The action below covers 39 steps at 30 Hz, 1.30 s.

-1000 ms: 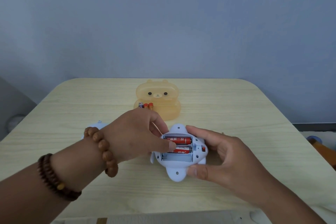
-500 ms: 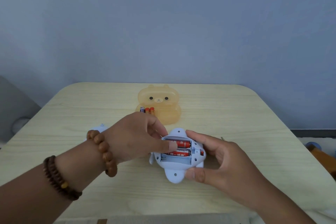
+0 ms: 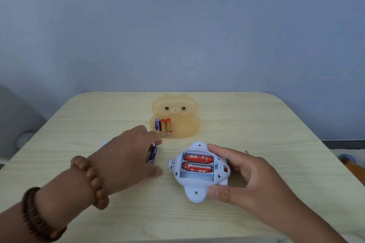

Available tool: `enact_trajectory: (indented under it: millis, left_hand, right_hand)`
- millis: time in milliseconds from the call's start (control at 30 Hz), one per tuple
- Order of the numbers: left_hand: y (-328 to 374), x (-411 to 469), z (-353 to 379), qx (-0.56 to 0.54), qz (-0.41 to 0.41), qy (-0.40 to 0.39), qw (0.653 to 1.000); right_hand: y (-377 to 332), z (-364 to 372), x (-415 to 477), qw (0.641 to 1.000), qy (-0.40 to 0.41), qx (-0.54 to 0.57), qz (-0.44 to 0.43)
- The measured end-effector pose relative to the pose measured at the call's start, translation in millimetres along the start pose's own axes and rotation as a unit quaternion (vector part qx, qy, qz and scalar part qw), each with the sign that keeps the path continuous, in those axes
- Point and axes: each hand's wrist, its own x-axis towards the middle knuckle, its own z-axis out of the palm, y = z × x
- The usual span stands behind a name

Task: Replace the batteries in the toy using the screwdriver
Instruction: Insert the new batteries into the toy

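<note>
A pale blue toy (image 3: 198,193) lies upside down on the wooden table (image 3: 256,124), its battery bay open. Two red batteries (image 3: 198,163) fill the upper slots; the lowest slot is empty. My right hand (image 3: 245,175) grips the toy's right side, thumb at its near lobe. My left hand (image 3: 128,158) is left of the toy and pinches a dark purple battery (image 3: 152,153) in its fingertips. A thin metal tip, perhaps the screwdriver (image 3: 246,152), pokes out behind my right hand.
An open translucent orange bear-shaped case (image 3: 183,124) stands behind the toy, holding one purple and two orange batteries (image 3: 163,124). A pale blue piece (image 3: 103,144), mostly hidden, lies behind my left wrist. Brown bead bracelets circle my left wrist and forearm.
My left hand has pulled away from the battery bay to the left, now holding a purple battery. The bay's lowest slot is now bare. My right hand stays on the toy.
</note>
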Motion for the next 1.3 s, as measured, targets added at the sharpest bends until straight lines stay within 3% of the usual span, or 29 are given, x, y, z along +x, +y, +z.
enact_trajectory:
  millis: [433, 533, 667, 800, 1300]
  left_hand:
    - [-0.7, -4.1, -7.5, 0.0, -0.015, 0.075, 0.997]
    - [8.9, -7.9, -20.7, -0.091, 0.025, 0.131, 0.987]
    - [40.5, -18.5, -29.4, -0.214, 0.154, 0.148, 0.953]
    - [55.8, -22.1, -20.3, -0.135, 0.246, 0.116, 0.953]
    - [61.4, -14.1, 6.9, -0.104, 0.265, 0.116, 0.952]
  right_hand:
    - [0.6, 1.3, -1.3, 1.0, 0.01, -0.005, 0.022]
    - [1.4, 1.6, -1.4, 0.999, 0.012, -0.004, 0.029]
    - [0.9, 1.3, -0.9, 0.999, 0.011, -0.002, 0.037]
    - [1.6, 2.7, -0.4, 0.999, 0.011, 0.006, 0.038]
    - [2.2, 2.0, -2.5, 0.999, 0.016, -0.003, 0.032]
